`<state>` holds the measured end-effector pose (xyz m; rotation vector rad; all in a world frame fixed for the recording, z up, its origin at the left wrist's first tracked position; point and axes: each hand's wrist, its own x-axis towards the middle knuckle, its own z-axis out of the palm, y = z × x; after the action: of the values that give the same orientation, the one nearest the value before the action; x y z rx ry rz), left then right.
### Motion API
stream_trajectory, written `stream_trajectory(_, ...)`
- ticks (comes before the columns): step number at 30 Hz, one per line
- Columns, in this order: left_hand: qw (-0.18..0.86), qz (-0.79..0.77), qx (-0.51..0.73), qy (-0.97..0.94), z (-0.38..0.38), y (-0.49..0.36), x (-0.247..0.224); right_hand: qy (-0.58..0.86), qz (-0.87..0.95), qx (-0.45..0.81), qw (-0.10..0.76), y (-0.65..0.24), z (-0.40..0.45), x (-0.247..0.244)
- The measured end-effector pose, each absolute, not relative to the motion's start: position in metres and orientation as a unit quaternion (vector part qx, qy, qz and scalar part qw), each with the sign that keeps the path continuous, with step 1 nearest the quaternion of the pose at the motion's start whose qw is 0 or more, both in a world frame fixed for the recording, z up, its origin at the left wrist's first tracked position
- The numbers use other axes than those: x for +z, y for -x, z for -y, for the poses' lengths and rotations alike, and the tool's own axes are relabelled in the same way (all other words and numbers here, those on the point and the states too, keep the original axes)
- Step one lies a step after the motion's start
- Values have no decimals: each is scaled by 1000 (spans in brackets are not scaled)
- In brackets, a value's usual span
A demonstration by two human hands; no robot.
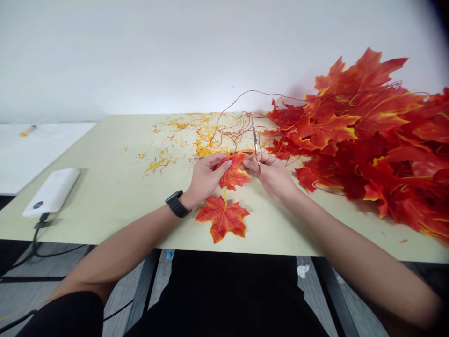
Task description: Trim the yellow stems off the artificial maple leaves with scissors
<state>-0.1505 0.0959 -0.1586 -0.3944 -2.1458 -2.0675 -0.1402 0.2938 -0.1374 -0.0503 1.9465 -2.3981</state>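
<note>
My left hand (208, 175), with a black watch on its wrist, pinches a red artificial maple leaf (234, 174) between thumb and fingers. Below it a second maple leaf (224, 218) lies flat on the table, joined by a short yellow stem. In my right hand (272, 174) is a pair of scissors (255, 135), its metal blades pointing up and away from me. My right fingertips also reach the edge of the held leaf. Whether they grip the leaf too, I cannot tell. Thin red string (224, 133) loops on the table beyond my hands.
A large pile of red-orange maple leaves (379, 140) covers the right side. Yellow and orange clippings (206, 138) lie scattered beyond my hands. At the left stands a white power bank (52, 192) with a black cable (35, 241). A white wall (175, 56) rises behind the table (122, 173).
</note>
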Motion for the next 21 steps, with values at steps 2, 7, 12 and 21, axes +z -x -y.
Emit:
stream_trajectory(2,66,709,-689,136,-97,150,-160,8,-621,-783,27,140,-293,-137)
stream_trajectory(7,75,714,-684,132,-97,151,-161,-4,-608,-793,38,139,-295,-135)
stream_trajectory(12,78,716,-682,125,-96,152,-159,-16,-613,-788,59,141,-297,-136)
stream_trajectory(21,91,717,-679,124,-95,151,-158,-14,-633,-773,50,142,-294,-139)
